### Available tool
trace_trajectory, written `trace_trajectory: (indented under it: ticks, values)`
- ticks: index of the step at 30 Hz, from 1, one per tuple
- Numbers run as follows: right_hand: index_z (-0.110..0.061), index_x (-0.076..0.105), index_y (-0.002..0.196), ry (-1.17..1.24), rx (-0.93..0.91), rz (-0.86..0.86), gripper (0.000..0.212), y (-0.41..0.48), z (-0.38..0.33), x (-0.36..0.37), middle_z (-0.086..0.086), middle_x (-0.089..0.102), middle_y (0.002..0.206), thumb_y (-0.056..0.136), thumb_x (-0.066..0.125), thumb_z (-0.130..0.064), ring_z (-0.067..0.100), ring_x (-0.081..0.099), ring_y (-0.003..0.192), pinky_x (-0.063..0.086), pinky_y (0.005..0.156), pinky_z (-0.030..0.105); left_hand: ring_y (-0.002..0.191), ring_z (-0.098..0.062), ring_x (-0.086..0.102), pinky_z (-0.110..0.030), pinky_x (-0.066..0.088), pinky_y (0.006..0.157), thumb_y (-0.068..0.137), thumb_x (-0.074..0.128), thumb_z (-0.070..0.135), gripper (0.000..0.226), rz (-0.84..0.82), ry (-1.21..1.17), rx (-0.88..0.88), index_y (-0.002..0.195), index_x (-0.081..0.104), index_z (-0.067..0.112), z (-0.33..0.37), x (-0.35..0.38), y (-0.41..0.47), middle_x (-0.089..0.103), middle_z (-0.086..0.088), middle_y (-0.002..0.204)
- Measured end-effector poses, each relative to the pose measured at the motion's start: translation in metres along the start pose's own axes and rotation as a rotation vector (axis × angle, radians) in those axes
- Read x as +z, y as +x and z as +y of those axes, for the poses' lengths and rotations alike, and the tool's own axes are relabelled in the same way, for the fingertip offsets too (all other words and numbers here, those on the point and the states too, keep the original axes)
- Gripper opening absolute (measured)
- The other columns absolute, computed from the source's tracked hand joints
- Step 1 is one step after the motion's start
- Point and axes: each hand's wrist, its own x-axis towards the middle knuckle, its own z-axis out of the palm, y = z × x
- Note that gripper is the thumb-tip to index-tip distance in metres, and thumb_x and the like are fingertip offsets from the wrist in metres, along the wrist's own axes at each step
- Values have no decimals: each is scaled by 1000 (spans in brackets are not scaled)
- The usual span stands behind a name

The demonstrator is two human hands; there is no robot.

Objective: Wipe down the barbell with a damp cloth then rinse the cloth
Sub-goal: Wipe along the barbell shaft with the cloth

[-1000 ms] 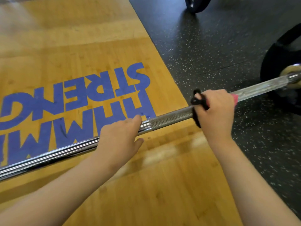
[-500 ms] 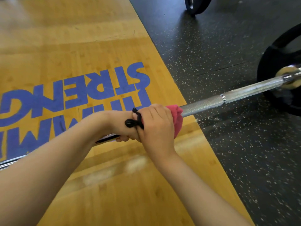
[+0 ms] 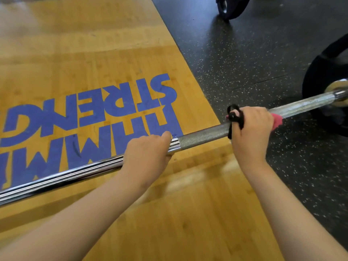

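Right hand (image 3: 250, 129) clamps the soft cloth (image 3: 276, 120) around the stiff, probably heavy barbell (image 3: 301, 105); left hand (image 3: 148, 155) curls over its slick stretch, beside the grippier knurling (image 3: 203, 135).

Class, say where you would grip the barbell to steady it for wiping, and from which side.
Take the rough patterned stretch of the barbell, between the left hand and the right hand, from above with fingers curled over: the bar lies roughly level, and that texture likely resists slipping.
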Motion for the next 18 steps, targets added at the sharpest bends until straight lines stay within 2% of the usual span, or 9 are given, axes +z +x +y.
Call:
trace_trajectory:
  ticks: [2,5,7,8,10,12,14,15,18]
  values:
    - [-8,57,83,47,5,31,25,-9,-16,6,5,57,81,96,44,-24,25,47,86,26,77,33,63,-22,43,-28,17,43,96,49,41,25,-34,-7,-4,90,32,23,1,-1,4,33,5,61]
    - [-7,61,84,122,-56,29,22,-26,-50,17,7,59,81,92,46,-22,26,47,85,28,76,35,69,-21,50,-28,31,47,93,50,49,27,-157,-108,26,88,40,24,-5,-5,14,45,6,69]
    - [-7,63,81,166,-123,32,23,-37,-75,24,6,60,78,91,48,-21,22,45,83,29,75,34,71,-20,57,-30,43,57,89,59,47,28,-416,-313,35,85,50,21,-14,-11,26,56,3,74]
    - [-7,64,80,184,-163,35,23,-42,-87,27,6,61,78,92,49,-19,22,46,83,30,76,33,65,-19,56,-30,45,57,88,63,40,25,-561,-458,46,80,53,19,-17,-16,33,57,2,70]
    - [-6,65,82,195,-252,25,18,-52,-103,30,6,63,81,91,52,-15,22,50,85,34,80,33,46,-14,47,-26,41,47,89,59,18,27,-833,-716,62,64,50,16,-21,-29,44,51,3,53]
    - [-6,66,83,163,-322,16,13,-54,-105,31,6,65,83,90,56,-11,24,55,85,37,82,32,38,-9,40,-21,36,45,89,52,4,34,-998,-833,51,57,46,15,-23,-37,49,45,8,42]
    - [-7,67,82,136,-380,23,16,-50,-97,29,5,65,82,93,56,-12,26,59,83,39,81,33,40,-10,43,-25,40,49,89,57,11,31,-946,-816,59,60,50,15,-22,-37,46,48,8,45]
    - [-7,67,82,131,-403,22,21,-47,-93,27,4,66,81,96,53,-14,26,60,82,40,80,33,42,-12,47,-29,43,51,89,61,19,27,-839,-769,53,63,52,16,-20,-34,41,51,8,49]
    - [-7,67,84,119,-397,33,26,-37,-74,18,4,65,81,98,48,-19,23,56,83,37,78,34,65,-15,56,-29,42,55,87,59,45,24,-345,-301,29,81,48,25,-14,-21,19,58,9,71]
